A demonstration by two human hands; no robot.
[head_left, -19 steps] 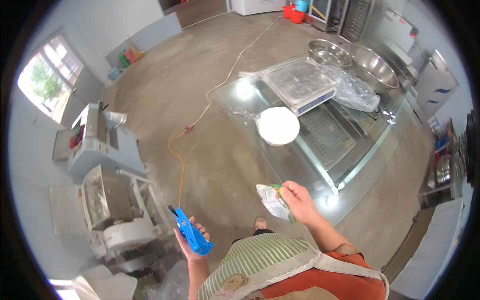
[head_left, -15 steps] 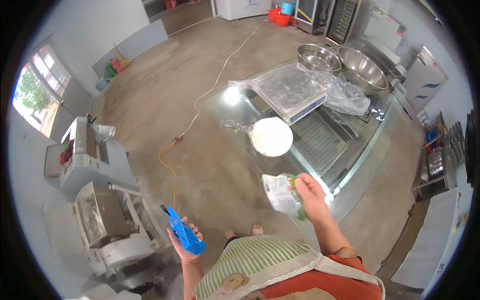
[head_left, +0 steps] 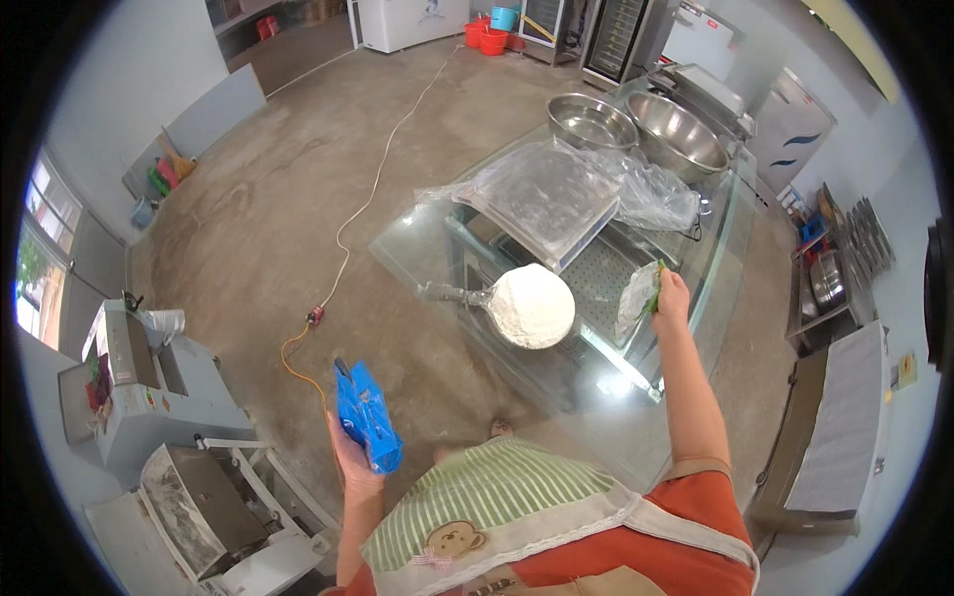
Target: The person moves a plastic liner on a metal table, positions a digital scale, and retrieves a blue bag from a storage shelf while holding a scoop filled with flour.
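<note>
with fingers of the right hand, pinches a white-and-green plastic packet by its edge, holding it over the glass-topped table, right of a handled vessel heaped with white powder. with the left hand, grasps a blue plastic packet, tilted, with finger ends hidden behind it, left of the table. has a platform scale just beyond the vessel, near two steel bowls.

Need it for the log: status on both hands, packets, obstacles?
Left hand: holding blue packet. Right hand: pinching white-green packet. Possible obstacle: pan of white powder on glass table, left of right hand.
</note>
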